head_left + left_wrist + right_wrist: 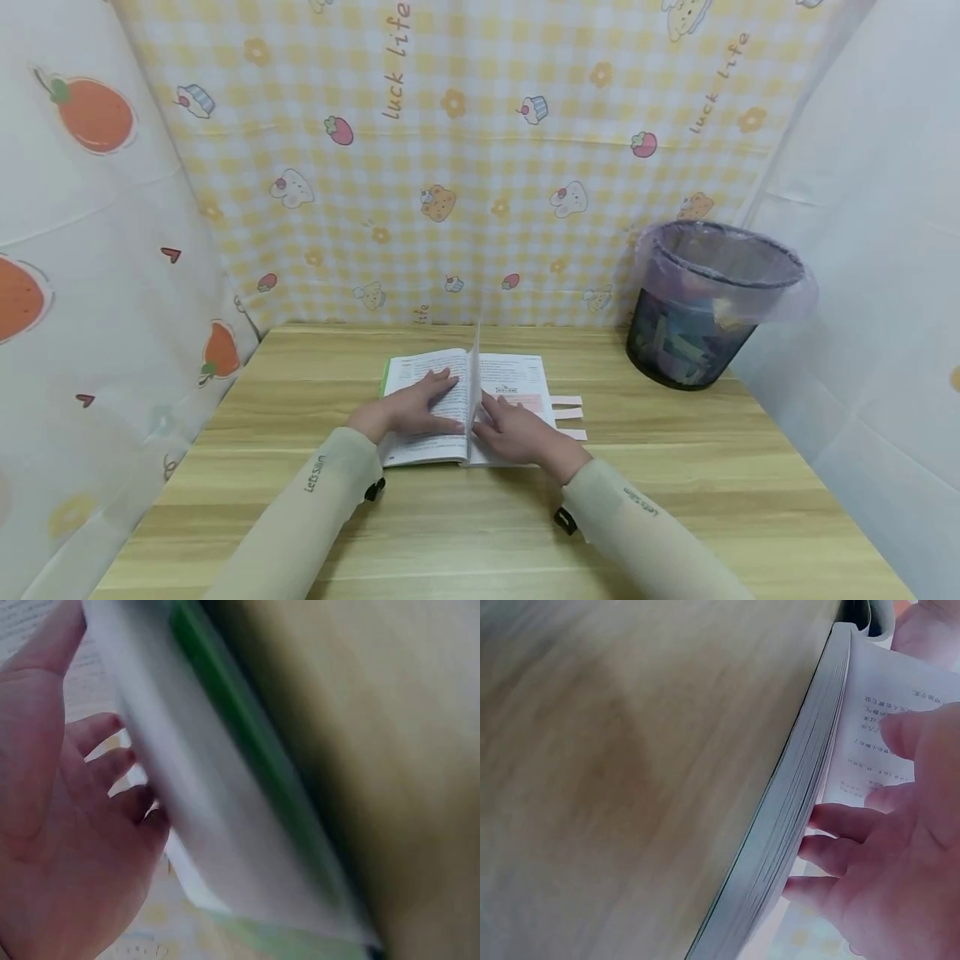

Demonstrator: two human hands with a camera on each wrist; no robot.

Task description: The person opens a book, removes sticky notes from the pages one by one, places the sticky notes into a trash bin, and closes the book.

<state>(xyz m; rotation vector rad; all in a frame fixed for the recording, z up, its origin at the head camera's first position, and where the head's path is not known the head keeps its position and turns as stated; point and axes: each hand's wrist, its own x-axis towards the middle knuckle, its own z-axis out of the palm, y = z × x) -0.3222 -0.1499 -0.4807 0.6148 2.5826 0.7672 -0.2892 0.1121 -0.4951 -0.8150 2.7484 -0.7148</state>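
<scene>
An open book (450, 404) lies on a wood-grain table (465, 533), a person's left hand (416, 408) and right hand (516, 430) resting either side of a raised leaf (475, 379), fingers loosely extended, gripping nothing.

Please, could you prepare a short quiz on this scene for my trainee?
1. How many narrow pale paper strips stick out beyond the right edge of the open white-paged book?

2. True or false: a raised white paper page stands between the bare left hand and the bare right hand.

3. What stands right of the book? A) a blue bottle; B) a round black bin with a translucent purple liner; C) a red cup.

Key: 1. Three. 2. True. 3. B.
</scene>
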